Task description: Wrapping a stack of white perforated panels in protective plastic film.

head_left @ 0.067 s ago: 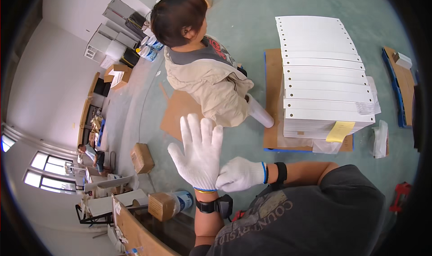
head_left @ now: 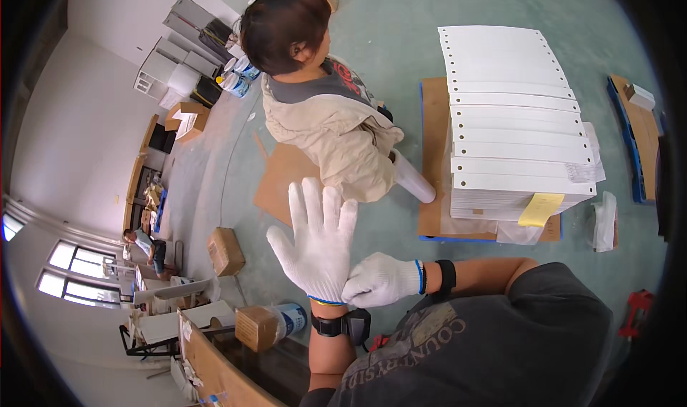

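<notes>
My left hand [head_left: 315, 246] wears a white knitted glove and is raised with its fingers spread, holding nothing. A black strap with a small dark device [head_left: 343, 326] circles the wrist below the glove. At the base of that glove, my right hand [head_left: 383, 279], gloved in white with a blue-edged cuff, is closed. Its fingers grip the left glove's cuff [head_left: 328, 297] on the side away from the thumb. A black band [head_left: 447, 276] sits on my right wrist.
Ahead, a person in a beige jacket [head_left: 322, 131] holds a pale roll [head_left: 415, 179]. Tall white punched-edge sheets [head_left: 515, 128] stand stacked on a cardboard-topped pallet [head_left: 434, 224]. Cartons [head_left: 226, 251] and a wooden-edged bench [head_left: 222, 367] lie left. Another person [head_left: 147, 249] is farther off.
The fingers of my left hand have shifted slightly and spread a little wider. My right hand stays closed at the glove's cuff.
</notes>
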Demonstrator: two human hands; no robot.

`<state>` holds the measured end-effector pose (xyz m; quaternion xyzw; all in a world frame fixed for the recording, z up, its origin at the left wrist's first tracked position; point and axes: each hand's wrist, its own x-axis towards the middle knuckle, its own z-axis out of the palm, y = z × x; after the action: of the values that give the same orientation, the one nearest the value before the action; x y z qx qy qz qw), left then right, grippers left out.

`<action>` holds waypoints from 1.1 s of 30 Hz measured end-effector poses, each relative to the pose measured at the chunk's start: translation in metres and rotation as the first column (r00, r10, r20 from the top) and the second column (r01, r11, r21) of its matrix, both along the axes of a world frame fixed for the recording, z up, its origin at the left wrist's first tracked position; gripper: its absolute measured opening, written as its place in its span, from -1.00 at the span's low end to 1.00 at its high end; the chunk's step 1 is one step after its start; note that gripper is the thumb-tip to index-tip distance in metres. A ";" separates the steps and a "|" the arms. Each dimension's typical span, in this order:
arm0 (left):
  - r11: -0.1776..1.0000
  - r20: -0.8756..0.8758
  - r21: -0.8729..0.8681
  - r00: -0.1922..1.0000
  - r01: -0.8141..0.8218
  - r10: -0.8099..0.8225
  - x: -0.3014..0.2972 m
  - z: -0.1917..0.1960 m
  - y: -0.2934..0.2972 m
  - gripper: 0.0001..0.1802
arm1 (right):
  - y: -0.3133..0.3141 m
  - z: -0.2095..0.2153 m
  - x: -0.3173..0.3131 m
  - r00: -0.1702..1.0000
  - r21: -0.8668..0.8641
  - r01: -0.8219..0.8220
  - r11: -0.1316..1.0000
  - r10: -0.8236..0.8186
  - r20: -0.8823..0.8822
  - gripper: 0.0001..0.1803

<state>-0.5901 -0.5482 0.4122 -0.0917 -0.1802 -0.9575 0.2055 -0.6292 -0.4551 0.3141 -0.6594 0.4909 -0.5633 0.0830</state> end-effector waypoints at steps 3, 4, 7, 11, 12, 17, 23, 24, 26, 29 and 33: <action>0.983 -0.028 -0.171 0.998 -0.065 0.061 -0.014 -0.013 -0.012 -0.32 | 0.000 0.008 -0.004 0.990 0.046 -0.083 0.995 0.077 0.120 -0.95; 0.983 -0.025 -0.170 0.998 -0.068 0.065 -0.020 -0.020 -0.014 -0.32 | 0.001 0.008 -0.005 0.968 0.068 -0.145 0.987 0.127 0.217 -0.95; 0.773 0.249 -0.586 0.854 -0.243 0.457 -0.033 -0.054 -0.023 -0.32 | -0.002 -0.009 -0.010 0.978 0.127 -0.132 0.983 0.108 0.176 -0.93; 0.812 0.413 -0.576 0.825 -0.092 0.386 -0.031 -0.064 -0.035 -0.38 | 0.003 -0.015 -0.018 0.941 0.207 -0.260 0.943 0.199 0.275 -0.91; 0.909 0.496 -0.416 0.830 -0.030 0.254 -0.030 -0.058 -0.033 -0.40 | 0.004 -0.016 -0.020 0.890 0.235 -0.293 0.927 0.174 0.421 -0.91; 0.989 0.406 -0.082 0.911 0.120 -0.077 -0.010 -0.042 -0.025 -0.47 | -0.005 -0.030 -0.029 0.667 0.374 -0.454 0.809 0.030 0.744 -0.82; 0.927 0.280 0.176 0.885 0.333 -0.371 -0.011 -0.002 0.025 -0.67 | -0.024 -0.052 -0.024 0.103 -0.159 -0.698 0.698 0.318 0.942 -0.68; 0.929 0.283 0.176 0.887 0.326 -0.365 -0.008 -0.002 0.026 -0.67 | -0.018 -0.044 -0.022 0.099 -0.161 -0.703 0.693 0.319 0.942 -0.68; 0.906 0.201 0.148 0.885 0.396 -0.420 0.000 -0.003 0.023 -0.81 | -0.007 -0.023 -0.024 0.357 -0.010 -0.687 0.727 0.350 0.866 -0.66; 0.896 0.131 0.306 0.919 0.320 -0.373 0.015 -0.019 0.013 -0.63 | -0.010 -0.036 -0.025 0.197 -0.023 -0.829 0.558 0.331 0.923 -0.67; 0.853 -0.093 0.260 0.891 0.453 -0.445 0.020 -0.043 0.016 -0.44 | -0.007 -0.040 -0.030 0.482 0.028 -0.748 0.663 0.514 0.710 -0.71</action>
<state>-0.5701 -0.5327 0.3695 -0.1160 -0.0164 -0.9931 -0.0100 -0.6590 -0.4616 0.2742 -0.5312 0.2347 -0.5889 0.5621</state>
